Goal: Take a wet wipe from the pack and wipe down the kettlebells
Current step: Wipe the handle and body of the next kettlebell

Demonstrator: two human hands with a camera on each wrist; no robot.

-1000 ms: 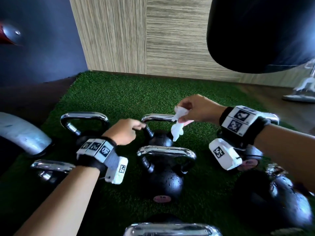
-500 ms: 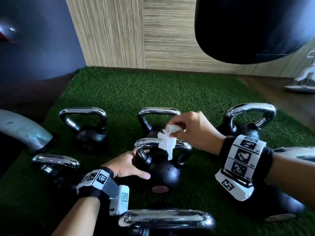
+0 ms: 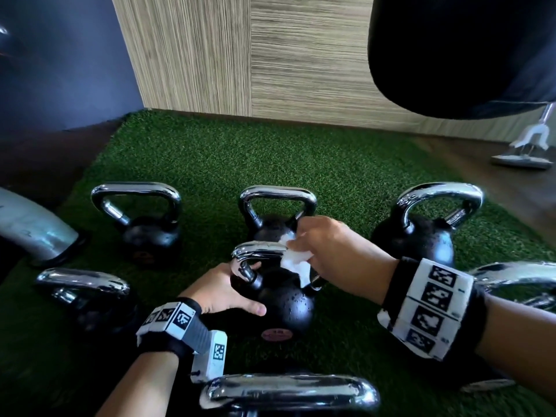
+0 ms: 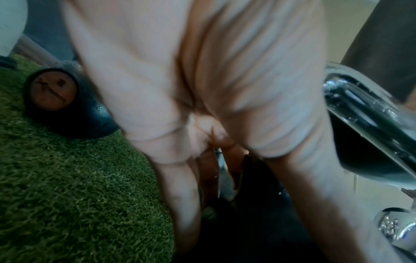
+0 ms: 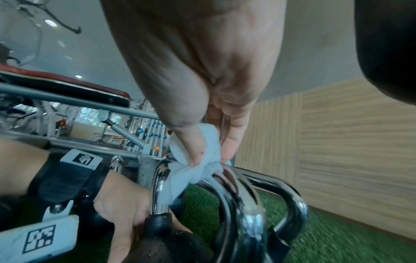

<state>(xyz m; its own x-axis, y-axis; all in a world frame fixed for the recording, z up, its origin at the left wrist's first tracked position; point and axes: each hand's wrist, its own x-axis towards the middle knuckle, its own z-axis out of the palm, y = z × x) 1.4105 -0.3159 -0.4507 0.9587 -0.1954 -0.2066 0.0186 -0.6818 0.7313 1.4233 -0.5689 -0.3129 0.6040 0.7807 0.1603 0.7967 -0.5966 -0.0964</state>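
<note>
Turf (image 3: 210, 152), green and springy, carpets the floor up to a wood-panelled wall (image 3: 270, 55); a dark punch bag (image 3: 466, 49) hangs at upper right. Several black kettlebells with chrome handles stand on it, well apart in rows. I work on the middle kettlebell (image 3: 279, 299), upright, beaded with droplets. My left hand (image 3: 222, 293) is cupped against its ball, fingers loosely curved around the near side, steadying it. My right hand (image 3: 328, 251) pinches the wet wipe (image 3: 296, 263) between thumb and fingertips, pressing it on the chrome handle (image 3: 258, 249) near its right bend.

I judge the bell heavy and stable but its wet chrome slippery; the wipe is limp and tears easily, so bunch it. The rear kettlebell (image 3: 276, 212) sits just behind my knuckles, leaving little room forward; the sides are freer.
</note>
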